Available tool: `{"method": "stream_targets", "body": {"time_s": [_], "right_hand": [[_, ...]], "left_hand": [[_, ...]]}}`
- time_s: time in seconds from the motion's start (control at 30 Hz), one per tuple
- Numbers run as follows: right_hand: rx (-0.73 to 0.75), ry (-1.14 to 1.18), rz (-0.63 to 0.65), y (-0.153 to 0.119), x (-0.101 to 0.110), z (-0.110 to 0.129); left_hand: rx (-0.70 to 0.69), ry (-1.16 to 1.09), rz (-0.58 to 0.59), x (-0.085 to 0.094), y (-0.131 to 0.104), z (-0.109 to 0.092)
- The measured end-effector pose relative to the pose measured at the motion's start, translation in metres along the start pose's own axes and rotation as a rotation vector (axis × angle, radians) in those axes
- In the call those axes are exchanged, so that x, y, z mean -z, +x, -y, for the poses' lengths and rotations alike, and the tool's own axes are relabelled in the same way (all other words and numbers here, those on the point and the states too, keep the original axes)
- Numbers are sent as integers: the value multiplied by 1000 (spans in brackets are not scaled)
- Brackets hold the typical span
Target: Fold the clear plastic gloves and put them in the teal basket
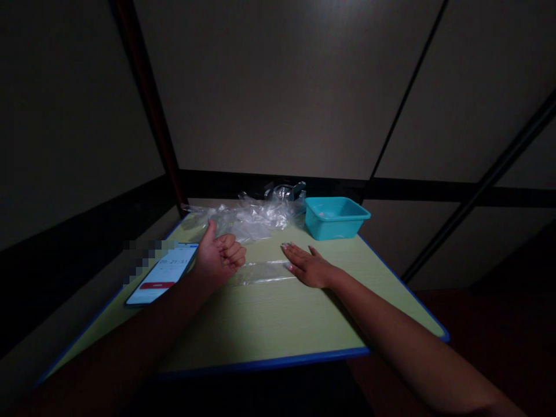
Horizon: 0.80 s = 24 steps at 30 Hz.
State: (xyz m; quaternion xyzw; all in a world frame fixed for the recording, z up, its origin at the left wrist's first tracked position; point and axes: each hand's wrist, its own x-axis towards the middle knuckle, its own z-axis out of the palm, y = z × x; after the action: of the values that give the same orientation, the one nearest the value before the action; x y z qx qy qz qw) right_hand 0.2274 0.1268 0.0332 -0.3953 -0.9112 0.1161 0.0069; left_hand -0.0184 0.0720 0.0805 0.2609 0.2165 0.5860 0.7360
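Observation:
A flat, folded piece of clear plastic, like a thin bag (266,273), lies across the middle of the table (260,324). My left hand (218,256) is at its left end, fingers curled into a loose fist and thumb raised; I see nothing inside the fist. At the other end, my right hand (307,266) lies flat, palm down, with fingers stretched out over the plastic. Behind both hands is a heap of crumpled clear plastic bags (256,217).
A turquoise plastic basin (336,227) stands at the back right. On the left lies a phone (163,275) with a lit timer screen, partly behind my left forearm. The table has a blue edge (269,364), and dark panelled walls (278,104) rise behind it.

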Motion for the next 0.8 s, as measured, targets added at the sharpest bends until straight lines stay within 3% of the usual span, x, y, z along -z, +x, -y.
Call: {"method": "stream_targets", "body": {"time_s": [0.3, 0.47, 0.67, 0.8], "right_hand": [[-6, 3, -2, 1, 0, 0], [-9, 6, 0, 0, 0, 1], [-8, 2, -3, 0, 1, 2], [-12, -11, -10, 0, 0, 2]], "left_hand": [[246, 219, 294, -12, -13, 5], [262, 183, 234, -14, -16, 2], [-22, 25, 90, -6, -7, -3], [-81, -28, 55, 2, -3, -6]]}}
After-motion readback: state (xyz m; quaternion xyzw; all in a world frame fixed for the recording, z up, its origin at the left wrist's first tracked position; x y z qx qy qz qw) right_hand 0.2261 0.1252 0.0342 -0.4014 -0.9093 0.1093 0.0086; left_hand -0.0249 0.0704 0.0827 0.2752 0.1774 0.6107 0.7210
